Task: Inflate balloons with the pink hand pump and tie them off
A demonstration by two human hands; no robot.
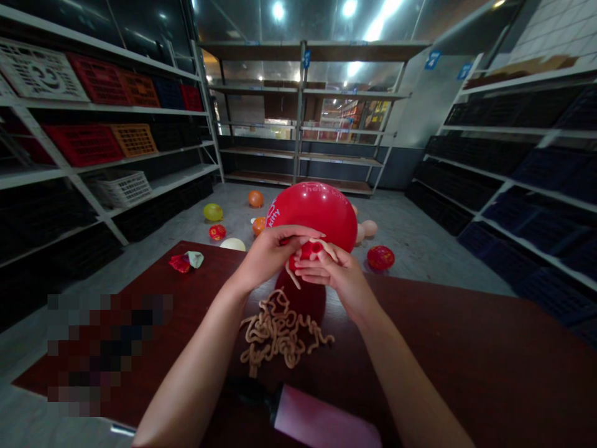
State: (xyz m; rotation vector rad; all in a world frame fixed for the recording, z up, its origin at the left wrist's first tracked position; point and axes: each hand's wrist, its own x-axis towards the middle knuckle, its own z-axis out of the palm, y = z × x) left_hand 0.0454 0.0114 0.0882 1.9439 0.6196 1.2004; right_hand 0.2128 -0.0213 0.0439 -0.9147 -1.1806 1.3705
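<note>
A large inflated red balloon (321, 208) with white lettering rises just past my hands, its neck toward me. My left hand (273, 252) is closed at the neck, thumb and fingers pinching there. My right hand (340, 274) is closed from the other side, with a beige string pinched near its fingertips at the neck's red opening. A loose string end (293, 275) hangs below the neck. Whether the string goes fully round the neck is hidden by fingers. Below my hands, a tangled pile of beige strings (280, 333) lies on the dark table (443, 348).
A pink hand pump (326, 417) lies at the table's near edge. Deflated balloons (185, 261) sit at the far left corner. Several balloons, including a yellow one (213, 212), lie on the floor. Shelves with crates (88, 143) stand left; more shelving (298, 152) is behind and right.
</note>
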